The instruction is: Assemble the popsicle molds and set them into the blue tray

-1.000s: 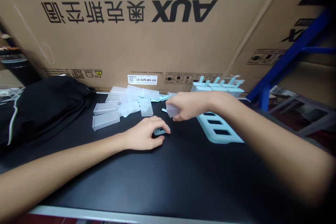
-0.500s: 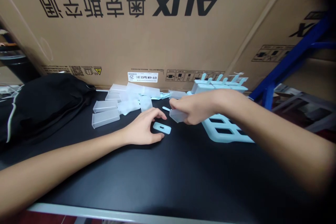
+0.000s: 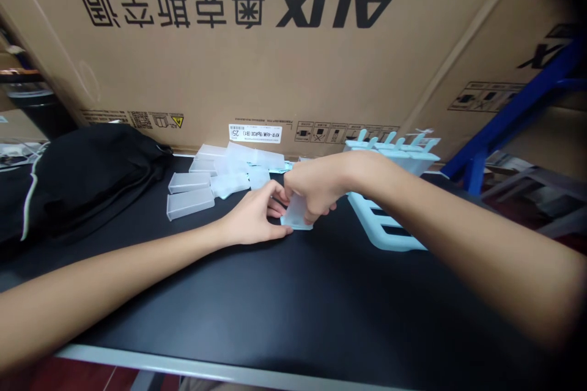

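Note:
My right hand (image 3: 316,183) is wrapped round a translucent popsicle mould (image 3: 295,212), which stands with its wide end down on a light-blue popsicle mould lid (image 3: 301,227). The lid lies on the black tabletop, mostly covered by the mould. At its left end, my left hand (image 3: 257,214) pinches the lid between thumb and fingers. Several more translucent moulds (image 3: 190,203) lie beyond my left hand. To the right, a light-blue mould stand (image 3: 389,241) is partly hidden by my right forearm, and several lidded moulds with blue handles (image 3: 397,149) rise behind it.
A large cardboard box (image 3: 257,73) walls off the back of the table (image 3: 284,311). Black cloth (image 3: 96,183) is heaped at the left. A blue metal frame (image 3: 509,119) slants up at the right.
My right hand has moved left and brought the mould down onto the blue lid. My left hand's fingers have closed in on the lid's end. The view has shifted slightly.

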Demonstrator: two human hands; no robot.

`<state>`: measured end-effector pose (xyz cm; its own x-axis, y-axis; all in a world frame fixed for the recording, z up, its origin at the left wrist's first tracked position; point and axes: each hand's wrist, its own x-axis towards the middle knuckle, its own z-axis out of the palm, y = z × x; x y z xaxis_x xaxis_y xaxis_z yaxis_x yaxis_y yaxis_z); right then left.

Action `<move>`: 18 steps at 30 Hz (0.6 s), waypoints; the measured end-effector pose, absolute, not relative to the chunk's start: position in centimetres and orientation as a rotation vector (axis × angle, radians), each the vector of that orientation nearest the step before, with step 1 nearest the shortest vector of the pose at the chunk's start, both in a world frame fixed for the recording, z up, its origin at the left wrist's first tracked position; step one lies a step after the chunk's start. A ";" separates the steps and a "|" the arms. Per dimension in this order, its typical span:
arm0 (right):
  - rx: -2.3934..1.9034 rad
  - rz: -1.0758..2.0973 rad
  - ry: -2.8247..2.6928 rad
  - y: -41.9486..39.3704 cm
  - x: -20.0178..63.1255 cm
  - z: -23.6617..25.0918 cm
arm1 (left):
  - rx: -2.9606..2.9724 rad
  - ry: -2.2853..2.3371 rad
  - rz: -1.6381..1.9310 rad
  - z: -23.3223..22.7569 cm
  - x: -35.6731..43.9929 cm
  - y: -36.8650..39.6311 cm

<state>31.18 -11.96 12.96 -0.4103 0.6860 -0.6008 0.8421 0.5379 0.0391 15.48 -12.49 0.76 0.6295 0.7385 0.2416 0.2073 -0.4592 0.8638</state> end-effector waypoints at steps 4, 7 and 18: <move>1.293 -0.283 2.236 -12.2 30.9 12.7 | 1.970 0.702 0.793 0.9 15.5 -12.6; 1.298 -0.196 2.281 -12.4 30.5 12.4 | 1.971 0.698 0.782 1.0 15.5 -12.6; 1.145 -0.125 2.303 -12.1 30.1 11.3 | 1.897 0.708 0.762 0.6 15.5 -11.9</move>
